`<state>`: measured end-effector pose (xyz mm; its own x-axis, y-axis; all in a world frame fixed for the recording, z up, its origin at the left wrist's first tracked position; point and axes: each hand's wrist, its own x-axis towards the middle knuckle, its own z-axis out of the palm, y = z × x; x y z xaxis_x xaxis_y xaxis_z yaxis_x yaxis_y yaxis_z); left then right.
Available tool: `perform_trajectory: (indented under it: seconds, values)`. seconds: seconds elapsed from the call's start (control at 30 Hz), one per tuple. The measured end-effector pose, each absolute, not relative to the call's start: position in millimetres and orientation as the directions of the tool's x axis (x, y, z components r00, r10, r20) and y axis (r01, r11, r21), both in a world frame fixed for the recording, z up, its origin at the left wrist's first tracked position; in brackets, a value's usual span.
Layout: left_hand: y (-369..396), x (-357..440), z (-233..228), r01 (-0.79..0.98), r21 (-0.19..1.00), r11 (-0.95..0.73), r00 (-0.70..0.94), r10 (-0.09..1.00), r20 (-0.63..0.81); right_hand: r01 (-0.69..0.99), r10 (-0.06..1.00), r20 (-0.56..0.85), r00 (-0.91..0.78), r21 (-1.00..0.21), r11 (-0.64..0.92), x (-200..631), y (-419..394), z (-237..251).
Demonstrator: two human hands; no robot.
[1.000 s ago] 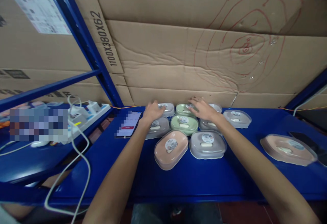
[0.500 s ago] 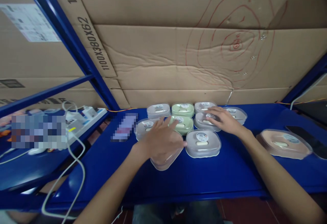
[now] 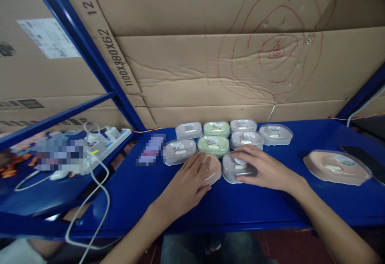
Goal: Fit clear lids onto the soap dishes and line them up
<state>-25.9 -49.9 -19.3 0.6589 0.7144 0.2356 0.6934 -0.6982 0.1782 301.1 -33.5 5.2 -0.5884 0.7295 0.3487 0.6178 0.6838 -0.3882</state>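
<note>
My left hand (image 3: pixel 192 177) lies over a pink lidded plastic box (image 3: pixel 214 169), its fingers curled across the lid and hiding much of it. Beside that box, my right hand (image 3: pixel 258 165) grips a grey lidded box (image 3: pixel 236 172), thumb at the near side and fingers over the top. The two boxes sit side by side at the front of a group. Directly behind them are a green box (image 3: pixel 215 147) and another grey box (image 3: pixel 247 139). To the left sits a further grey box (image 3: pixel 179 151). The lids are clear, with pale tabs and round stickers.
More boxes form the back row, including a green box (image 3: pixel 216 128). A separate pink box (image 3: pixel 337 167) sits at right by a dark phone-like slab (image 3: pixel 361 157). A blurred-out flat item (image 3: pixel 152 149) and white cables (image 3: pixel 105 183) are at left. Cardboard (image 3: pixel 180 75) walls the back.
My right hand has come from a rear grey box to the front grey one. My left hand has shifted nearer, and the pink box now sits straighter, farther back beside the grey box.
</note>
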Motion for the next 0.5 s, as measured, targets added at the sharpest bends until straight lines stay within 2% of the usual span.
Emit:
perform_trajectory:
  seconds: [0.17, 0.5]
  values:
    - [-33, -20, -14, 0.593, 0.192, -0.782, 0.751, 0.623, 0.218, 0.713, 0.743, 0.416, -0.525, -0.261, 0.65, 321, -42, -19]
    - [-21, -12, -21, 0.659, 0.167, -0.733, 0.691, 0.679, 0.248, 0.795, 0.727, 0.455, -0.515, -0.064, 0.603, 323, -42, -34]
